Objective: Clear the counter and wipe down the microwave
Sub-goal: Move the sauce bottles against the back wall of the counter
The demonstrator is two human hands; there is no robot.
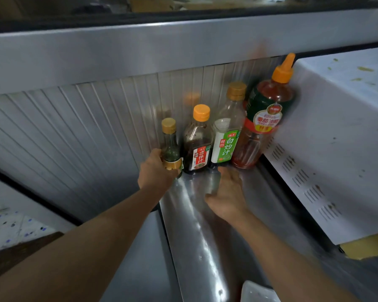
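Observation:
Several sauce bottles stand in a row at the back of the steel counter (196,232), against a ribbed metal wall. My left hand (154,171) grips the small green bottle (171,147) with a gold cap, at the left end. Beside it are a dark sauce bottle (197,144), a nearly empty bottle with a green label (226,131) and a tall ketchup bottle (265,118) with an orange nozzle. My right hand (228,196) hovers over the counter just in front of the bottles, fingers relaxed, holding nothing. The white microwave (336,153) stands at the right, its top stained.
A steel ledge (183,46) runs above the bottles. The ketchup bottle leans against the microwave's vented side. A white dish edge (258,292) shows at the bottom. A yellow piece (367,247) sits at the microwave's near corner. Tiled floor lies at the lower left.

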